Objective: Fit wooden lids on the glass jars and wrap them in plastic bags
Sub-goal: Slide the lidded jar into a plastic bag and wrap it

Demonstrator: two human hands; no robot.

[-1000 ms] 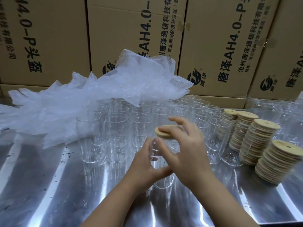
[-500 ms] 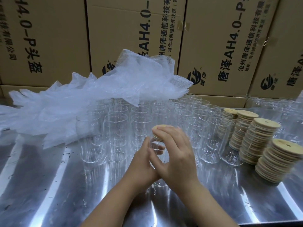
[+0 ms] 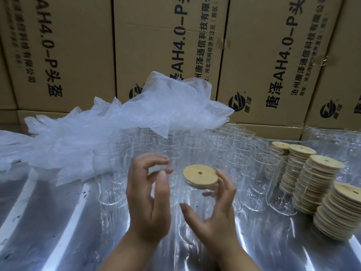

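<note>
Centre of the frame: the wooden lid (image 3: 200, 175) sits flat on the mouth of the glass jar (image 3: 197, 204), small hole facing up. The right hand (image 3: 214, 218) has that jar. Its thumb (image 3: 187, 210) lies against the jar's left side, and its fingers (image 3: 223, 178) curl up the right side, with the tips just under the lid's rim. It's a wide wrap around the glass.

The left hand (image 3: 148, 202) is beside it to the left, off the jar, with a clear gap between them. Its fingers arch over towards the raised thumb, only a narrow gap between the tips. There's a pale blur in that gap, and I cannot tell whether anything is pinched there.

As for room, the empty jars (image 3: 175, 145) crowd in just behind both hands and carry on to the right. The stacks of lids (image 3: 320, 184) stand near the right edge, beyond those jars. Bare metal table (image 3: 48, 222) opens out at the lower left. The plastic bags (image 3: 117, 126) are heaped at the upper left, draped over the back rows of jars. Cardboard boxes (image 3: 273, 45) wall off the top of the frame.
</note>
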